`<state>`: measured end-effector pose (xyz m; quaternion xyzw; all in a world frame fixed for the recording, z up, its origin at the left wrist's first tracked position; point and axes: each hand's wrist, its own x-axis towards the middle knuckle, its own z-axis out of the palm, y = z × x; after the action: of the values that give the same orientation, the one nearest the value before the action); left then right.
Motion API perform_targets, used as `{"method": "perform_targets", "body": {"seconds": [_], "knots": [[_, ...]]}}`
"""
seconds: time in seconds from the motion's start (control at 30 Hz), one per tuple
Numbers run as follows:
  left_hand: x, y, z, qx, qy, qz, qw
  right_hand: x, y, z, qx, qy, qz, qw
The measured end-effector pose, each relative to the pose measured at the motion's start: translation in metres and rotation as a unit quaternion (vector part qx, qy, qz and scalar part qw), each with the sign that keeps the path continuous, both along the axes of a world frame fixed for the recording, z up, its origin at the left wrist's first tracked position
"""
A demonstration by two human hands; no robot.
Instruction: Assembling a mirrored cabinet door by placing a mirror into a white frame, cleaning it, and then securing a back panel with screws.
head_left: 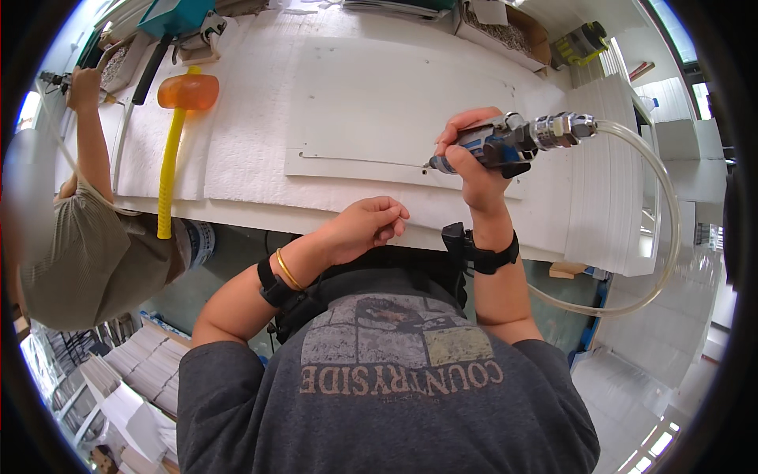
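My right hand is wrapped round a blue-and-silver air screwdriver, whose clear hose loops off to the right. Its tip meets the front strip of a white panel, close to a small dark hole. A thin gap line runs along that strip, and several small holes dot the panel. Just off the table's front edge, my left hand is closed, thumb against curled fingers; whatever they may hold is too small to make out.
An orange-headed mallet with a yellow handle lies left on the padded white table. Boxes of small metal parts stand at the back. Stacked white boards rise at right. At far left a co-worker's arm holds another tool.
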<state>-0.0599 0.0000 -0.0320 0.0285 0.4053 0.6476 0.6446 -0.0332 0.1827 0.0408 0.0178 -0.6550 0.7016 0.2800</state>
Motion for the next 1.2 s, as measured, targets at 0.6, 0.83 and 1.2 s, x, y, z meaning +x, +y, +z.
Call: {"method": "perform_targets", "body": {"seconds": [0.6,0.83,1.2], "knots": [[-0.03,-0.029,0.035,0.107,-0.096,0.225,0.964,0.017,-0.042,0.065,-0.023,0.12,0.174,0.977],[-0.047,-0.056,0.025,-0.022,0.037,0.198,0.979,0.012,-0.059,0.069,-0.051,0.121,0.193,0.972],[-0.021,-0.083,0.039,0.012,-0.031,0.218,0.975,0.004,-0.077,0.058,-0.088,0.084,0.202,0.972]]}}
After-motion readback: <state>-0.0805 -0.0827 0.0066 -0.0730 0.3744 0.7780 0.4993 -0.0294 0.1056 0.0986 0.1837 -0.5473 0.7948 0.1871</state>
